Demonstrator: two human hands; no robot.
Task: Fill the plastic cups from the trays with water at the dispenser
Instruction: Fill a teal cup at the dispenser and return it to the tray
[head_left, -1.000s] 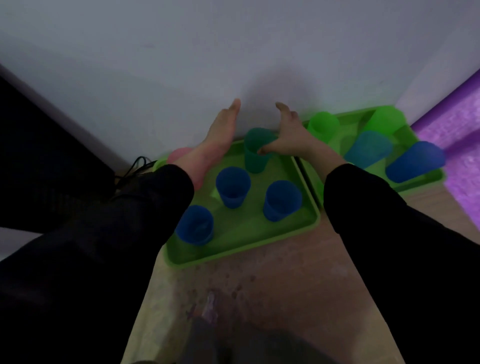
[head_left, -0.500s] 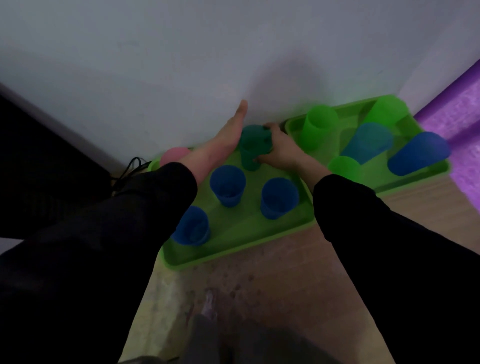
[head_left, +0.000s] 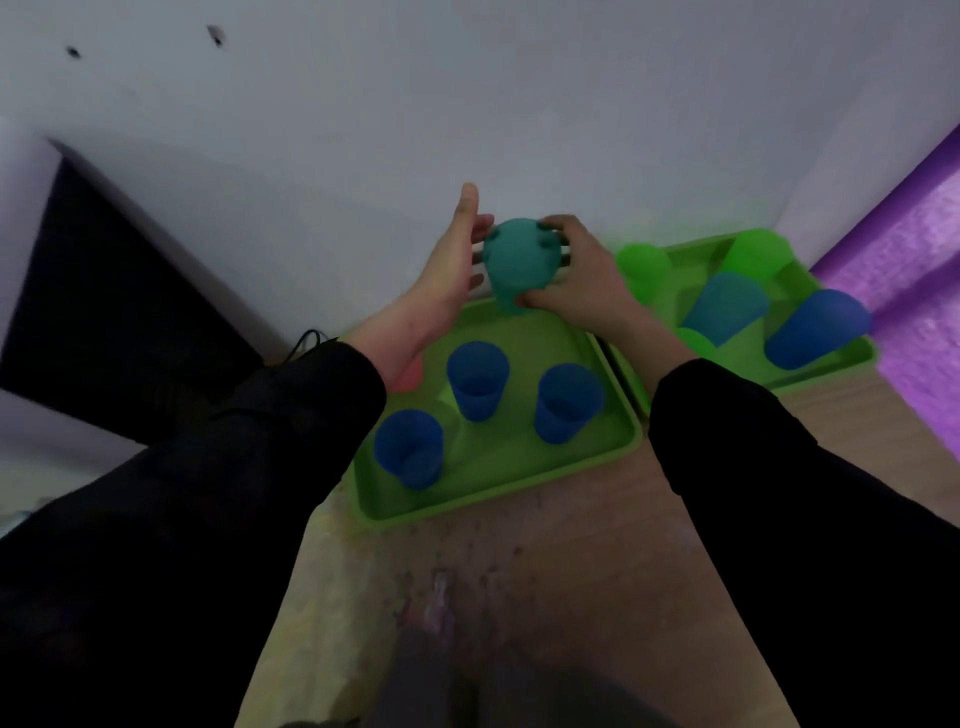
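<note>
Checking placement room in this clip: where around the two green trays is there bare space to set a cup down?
Bare: the near strip of the left green plastic tray, between its front rim and the three blue plastic cups; also the wooden surface before both trays. Crowded: the right green plastic tray, packed with green and blue cups.

I see a pale, dimly lit wall (head_left: 467, 104) filling the upper view, with two small dark marks (head_left: 213, 34) near its top left. A dark, boxy piece of furniture (head_left: 104, 312) stands against it on the left, a black cable (head_left: 304, 340) beside it. The floor (head_left: 597, 545) is light wood, speckled; a purple surface (head_left: 914, 291) borders the right.
</note>
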